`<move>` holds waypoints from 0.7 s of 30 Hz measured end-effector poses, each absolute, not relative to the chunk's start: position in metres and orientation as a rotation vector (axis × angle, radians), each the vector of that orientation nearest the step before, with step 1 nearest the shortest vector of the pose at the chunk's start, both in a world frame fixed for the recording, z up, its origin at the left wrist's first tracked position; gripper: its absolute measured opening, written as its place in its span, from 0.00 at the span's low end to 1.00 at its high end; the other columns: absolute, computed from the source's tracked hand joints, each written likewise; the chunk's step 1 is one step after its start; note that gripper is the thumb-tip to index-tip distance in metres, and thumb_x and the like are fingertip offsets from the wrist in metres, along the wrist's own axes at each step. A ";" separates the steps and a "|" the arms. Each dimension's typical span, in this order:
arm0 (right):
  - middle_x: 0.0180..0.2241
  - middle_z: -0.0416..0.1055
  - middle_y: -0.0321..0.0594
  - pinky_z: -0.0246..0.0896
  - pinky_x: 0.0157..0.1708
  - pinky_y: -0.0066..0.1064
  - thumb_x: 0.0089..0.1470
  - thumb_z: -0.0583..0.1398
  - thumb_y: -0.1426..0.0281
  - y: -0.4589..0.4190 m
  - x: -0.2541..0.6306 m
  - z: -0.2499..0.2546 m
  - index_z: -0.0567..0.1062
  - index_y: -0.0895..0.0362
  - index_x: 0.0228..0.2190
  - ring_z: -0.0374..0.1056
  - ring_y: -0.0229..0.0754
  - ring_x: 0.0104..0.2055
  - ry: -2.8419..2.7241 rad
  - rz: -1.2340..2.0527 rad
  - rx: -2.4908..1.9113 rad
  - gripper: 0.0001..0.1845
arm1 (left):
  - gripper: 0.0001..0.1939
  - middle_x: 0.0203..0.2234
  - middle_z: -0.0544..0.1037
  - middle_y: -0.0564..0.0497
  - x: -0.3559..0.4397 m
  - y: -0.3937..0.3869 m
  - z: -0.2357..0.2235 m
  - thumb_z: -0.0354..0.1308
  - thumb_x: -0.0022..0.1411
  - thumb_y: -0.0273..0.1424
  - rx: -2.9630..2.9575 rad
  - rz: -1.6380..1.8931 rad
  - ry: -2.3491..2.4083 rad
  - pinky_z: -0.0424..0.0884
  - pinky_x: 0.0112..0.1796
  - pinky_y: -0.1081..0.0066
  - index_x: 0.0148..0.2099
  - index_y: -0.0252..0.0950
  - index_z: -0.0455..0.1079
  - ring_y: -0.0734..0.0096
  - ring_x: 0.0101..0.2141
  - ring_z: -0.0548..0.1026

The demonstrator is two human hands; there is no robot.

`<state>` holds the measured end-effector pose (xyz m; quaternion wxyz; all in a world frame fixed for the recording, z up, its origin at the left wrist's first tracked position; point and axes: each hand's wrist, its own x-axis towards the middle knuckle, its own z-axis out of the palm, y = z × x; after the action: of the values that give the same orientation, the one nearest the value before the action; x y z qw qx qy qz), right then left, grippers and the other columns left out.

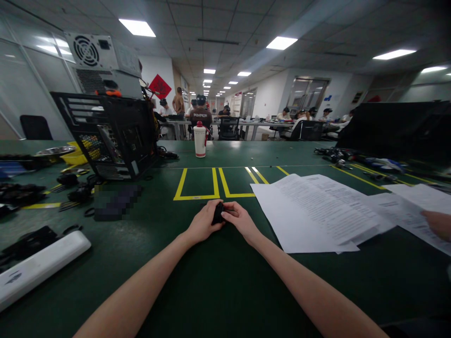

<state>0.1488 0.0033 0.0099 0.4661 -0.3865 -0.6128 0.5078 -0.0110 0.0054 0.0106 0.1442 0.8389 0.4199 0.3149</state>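
Between my two hands, low over the green table (218, 281), is a small black object (218, 213) whose kind I cannot make out. My left hand (204, 220) is wrapped round its left side, thumb towards me. The fingertips of my right hand (241, 218) pinch its right side. My fingers hide much of it. Just beyond my hands, yellow tape outlines (196, 197) mark the tabletop. Printed paper sheets (310, 211) lie to the right of my right hand.
An open black computer case (120, 131) carries a power supply (102, 51) at left. A white bottle with a red lid (199, 141) stands ahead. A white bar (42, 267) and cables lie left. Another person's hand (439, 224) touches papers at right. A black monitor (398, 131) stands behind.
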 end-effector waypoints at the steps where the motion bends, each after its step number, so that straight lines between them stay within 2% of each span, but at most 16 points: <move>1: 0.42 0.66 0.38 0.55 0.46 0.40 0.44 0.58 0.67 0.004 0.149 0.009 0.66 0.53 0.39 0.61 0.42 0.46 -1.493 1.248 -0.971 0.17 | 0.30 0.48 0.60 0.47 -0.011 0.005 0.011 0.56 0.51 0.31 2.418 0.908 1.212 0.62 0.45 0.58 0.54 0.41 0.47 0.61 0.48 0.63; 4: 0.43 0.65 0.39 0.55 0.46 0.40 0.43 0.58 0.67 0.005 0.150 0.008 0.66 0.53 0.41 0.61 0.43 0.46 -1.484 1.289 -0.991 0.19 | 0.30 0.48 0.60 0.47 -0.012 0.005 0.011 0.56 0.51 0.31 2.412 0.903 1.219 0.63 0.45 0.59 0.54 0.41 0.46 0.62 0.47 0.63; 11: 0.40 0.66 0.36 0.53 0.49 0.38 0.42 0.59 0.71 0.005 0.148 0.007 0.67 0.54 0.37 0.61 0.41 0.47 -1.503 1.234 -0.906 0.16 | 0.30 0.49 0.59 0.48 -0.011 0.006 0.010 0.56 0.51 0.31 2.419 0.898 1.225 0.62 0.46 0.59 0.54 0.42 0.47 0.62 0.48 0.62; 15: 0.40 0.66 0.37 0.55 0.47 0.38 0.43 0.58 0.71 0.006 0.148 0.007 0.67 0.54 0.36 0.62 0.40 0.45 -1.501 1.257 -0.879 0.14 | 0.30 0.49 0.59 0.47 -0.011 0.007 0.009 0.56 0.50 0.31 2.429 0.919 1.216 0.62 0.46 0.59 0.53 0.41 0.47 0.61 0.48 0.62; 21: 0.42 0.65 0.39 0.55 0.46 0.40 0.42 0.59 0.68 0.004 0.150 0.009 0.66 0.54 0.40 0.62 0.42 0.45 -1.515 1.251 -0.998 0.19 | 0.30 0.49 0.59 0.47 -0.012 0.006 0.010 0.55 0.51 0.32 2.428 0.914 1.205 0.62 0.46 0.60 0.54 0.41 0.46 0.62 0.48 0.62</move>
<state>0.1497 0.0043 0.0090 0.4519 -0.4038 -0.6133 0.5066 -0.0119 0.0060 0.0100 0.1404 0.8404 0.4170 0.3163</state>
